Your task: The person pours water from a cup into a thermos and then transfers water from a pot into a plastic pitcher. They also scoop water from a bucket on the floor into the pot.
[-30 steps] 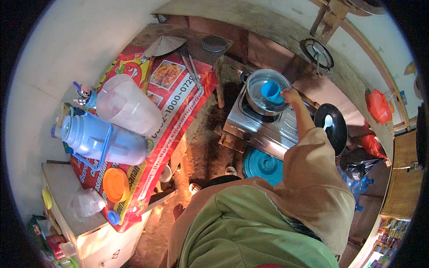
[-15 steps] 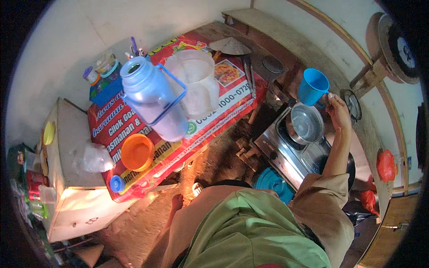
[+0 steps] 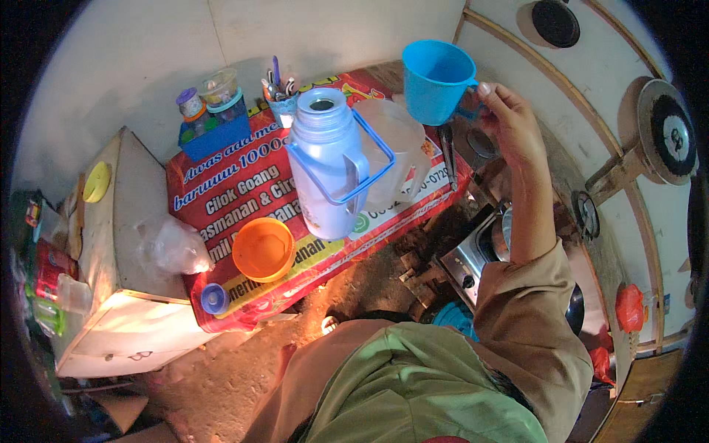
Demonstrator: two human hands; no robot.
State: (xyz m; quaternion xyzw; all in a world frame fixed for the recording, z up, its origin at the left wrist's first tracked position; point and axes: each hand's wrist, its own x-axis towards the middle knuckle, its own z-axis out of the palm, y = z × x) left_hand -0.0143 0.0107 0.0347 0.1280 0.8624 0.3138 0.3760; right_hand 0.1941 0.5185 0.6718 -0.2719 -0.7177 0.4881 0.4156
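My right hand is closed on the handle of a blue plastic mug, held up in the air above the far right part of the table. An uncapped light-blue thermos flask stands on the red printed tablecloth, its blue carrying handle folded to one side. Behind it, partly covered by the flask and mug, is a translucent plastic container. In front of the flask sits an orange bowl, with a small blue cap near the table's front corner. My left hand is out of the picture.
A metal gas stove with a pot stands to the right, half hidden by my arm. Left of the table is a white cabinet bearing a plastic bag. A blue basket and a utensil cup stand by the wall.
My right hand has carried the blue mug from above the stove pot leftward and away, up over the table near the flask. The view has turned rightward.
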